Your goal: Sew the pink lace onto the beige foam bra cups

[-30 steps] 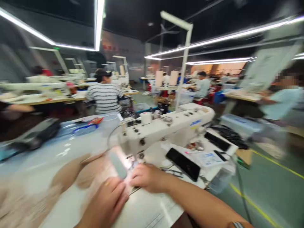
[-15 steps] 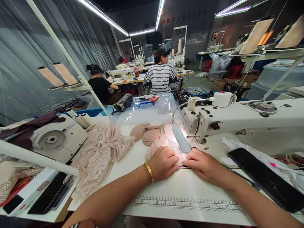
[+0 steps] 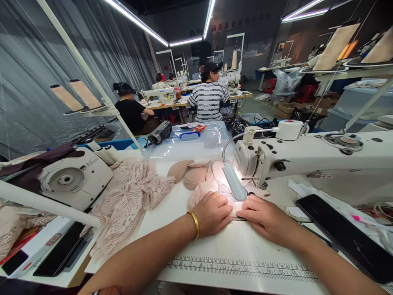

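Observation:
A pale pink lace piece (image 3: pixel 199 194) lies beside the needle area of the white sewing machine (image 3: pixel 322 151), under a lit grey lamp (image 3: pixel 234 182). My left hand (image 3: pixel 214 214), with a gold bracelet at the wrist, has its fingers curled together on the near edge of this fabric. Just to the right, my right hand (image 3: pixel 264 215) pinches the same edge, its fingertips close to those of the left. The lamp head hides part of the sewing spot. Beige foam cups (image 3: pixel 196 174) rest behind the lace.
A heap of lace fabric (image 3: pixel 132 196) lies on the left. The black phone (image 3: pixel 340 233) is right of my right hand. A ruler strip (image 3: pixel 245 266) runs along the front edge. Behind stands a clear plastic box (image 3: pixel 196 145); people sit at machines farther back.
The view has shifted slightly. Both hands remain on the lace piece at almost the same place, with only a slight change in finger position.

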A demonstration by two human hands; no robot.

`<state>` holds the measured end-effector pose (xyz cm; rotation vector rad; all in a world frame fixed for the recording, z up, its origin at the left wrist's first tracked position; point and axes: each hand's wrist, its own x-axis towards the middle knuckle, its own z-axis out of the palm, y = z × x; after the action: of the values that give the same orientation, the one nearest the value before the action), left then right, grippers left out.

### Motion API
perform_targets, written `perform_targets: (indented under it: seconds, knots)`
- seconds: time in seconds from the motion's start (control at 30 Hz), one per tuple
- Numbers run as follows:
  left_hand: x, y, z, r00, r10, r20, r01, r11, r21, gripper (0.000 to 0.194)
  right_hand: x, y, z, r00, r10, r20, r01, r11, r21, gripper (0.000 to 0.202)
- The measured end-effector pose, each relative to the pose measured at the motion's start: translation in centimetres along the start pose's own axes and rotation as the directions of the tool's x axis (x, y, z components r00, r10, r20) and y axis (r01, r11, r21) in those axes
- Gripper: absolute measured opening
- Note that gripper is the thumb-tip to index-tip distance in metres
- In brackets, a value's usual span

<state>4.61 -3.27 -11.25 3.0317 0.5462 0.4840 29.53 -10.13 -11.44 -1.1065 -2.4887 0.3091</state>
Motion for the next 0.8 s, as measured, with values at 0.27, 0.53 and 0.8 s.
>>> perform_targets:
  seconds: [0.27, 0.53, 0.8]
  knots:
    - [0.4, -0.2, 0.3, 0.999, 0.006, -0.033, -0.007, 1.000, -0.013, 0.021, 0.4, -0.2, 0.2, 0.994, 0.112, 0.013, -0.111, 0.993, -0.027, 0.031]
    - [2.2, -1.3, 0.2, 0.994, 0.106, 0.007, -0.106, 0.994, 0.007, 0.021, 0.5, 0.6, 0.9, 0.986, 0.134, -0.102, -0.138, 0.990, -0.037, 0.027]
    - [3.5, -2.8, 0.6, 0.992, 0.126, -0.004, -0.126, 0.991, -0.053, 0.016, 0.6, 1.0, 1.5, 0.967, 0.209, -0.144, -0.227, 0.966, -0.127, 0.026]
